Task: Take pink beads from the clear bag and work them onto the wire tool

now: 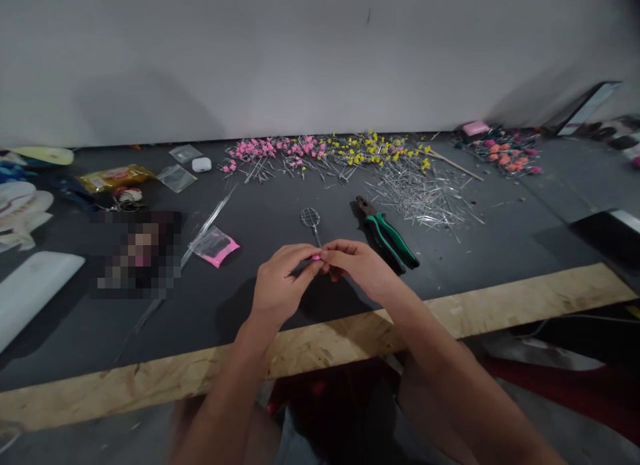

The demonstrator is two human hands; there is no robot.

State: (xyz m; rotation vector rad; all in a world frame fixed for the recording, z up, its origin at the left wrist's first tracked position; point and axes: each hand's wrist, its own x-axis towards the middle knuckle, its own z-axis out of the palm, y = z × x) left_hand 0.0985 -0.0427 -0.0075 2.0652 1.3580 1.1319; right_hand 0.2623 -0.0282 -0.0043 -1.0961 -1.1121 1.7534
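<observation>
A small wire racket (310,217) with a round meshed head points away from me, its thin shaft running back to my fingertips. At the near end of that shaft a small bright pink piece (317,257), looking like soft clay, shows between my fingers. My left hand (280,282) pinches this pink piece between thumb and forefinger. My right hand (357,265) meets it from the other side, fingers closed around the racket's handle end. The fingers hide most of the handle. Right of my hands lie green-handled pliers (387,235), apart from them.
Pink-tipped wire pieces (273,148), yellow-tipped ones (380,148) and loose silver wires (425,198) lie along the back. A bag of pink material (216,246) rests on long clear strips at left. A wooden edge (330,345) borders the dark table; a phone (613,232) is at right.
</observation>
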